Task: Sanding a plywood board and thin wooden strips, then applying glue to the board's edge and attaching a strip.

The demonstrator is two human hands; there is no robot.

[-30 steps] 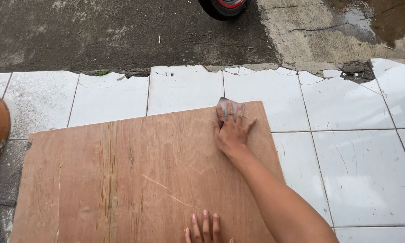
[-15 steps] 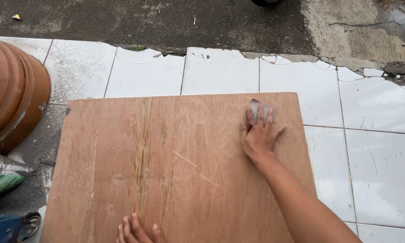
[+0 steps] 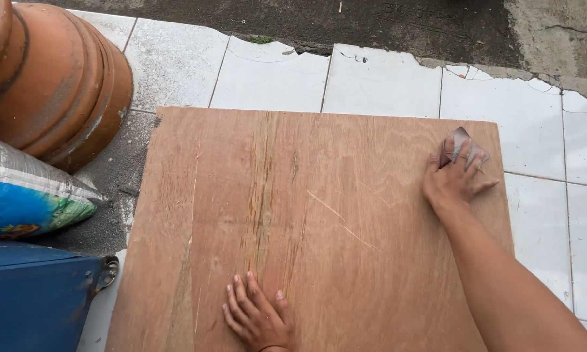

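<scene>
Head view shows our right hand point(image 3: 453, 182) pressed flat on a folded piece of sandpaper point(image 3: 460, 145), which lies on the plywood board point(image 3: 306, 221) near its corner at 2 o'clock. The grip there is a downward press: fingers spread over the sandpaper, pinning it to the wood, not curled around it. Our left hand point(image 3: 257, 319) rests palm down on the board at 6 o'clock, fingers spread and released, holding nothing. The two hands are well apart.

The board lies flat on a white tiled floor point(image 3: 385, 85), with pale scratch marks across its middle. At 12 o'clock the tiles end in a broken edge against dark concrete point(image 3: 385, 26). At 10 o'clock stands a stack of terracotta pots point(image 3: 52, 85), just beside the board's corner. Below it, at 9 o'clock, lies a printed plastic sack point(image 3: 26, 195), and at 8 o'clock sits a blue container point(image 3: 32, 300), close to the board's edge.
</scene>
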